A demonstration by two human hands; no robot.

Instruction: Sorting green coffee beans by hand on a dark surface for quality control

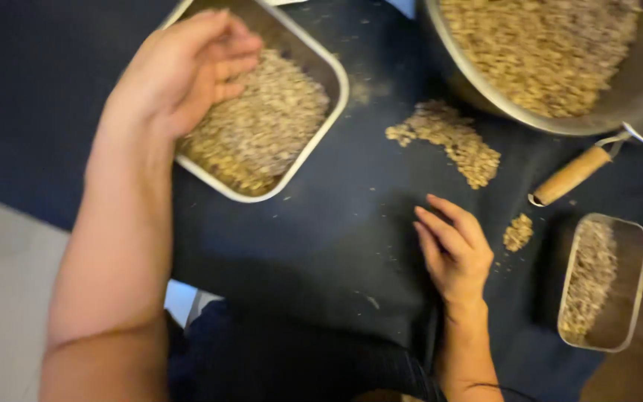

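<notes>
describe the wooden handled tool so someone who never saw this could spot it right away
Start at the big round metal bowl of pale beans at the top right of the dark cloth. Just below its rim lies the wooden-handled tool, slanting toward the small rectangular tray. It is the only wooden item; everything else nearby is metal or loose beans.

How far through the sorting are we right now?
Done so far: the square tray holds a thick layer of beans and the small tray a thinner strip. In hand: the left hand cups over the square tray, and the right hand lies flat on the dark cloth between two loose piles. Left: the big pan is nearly full.
</notes>
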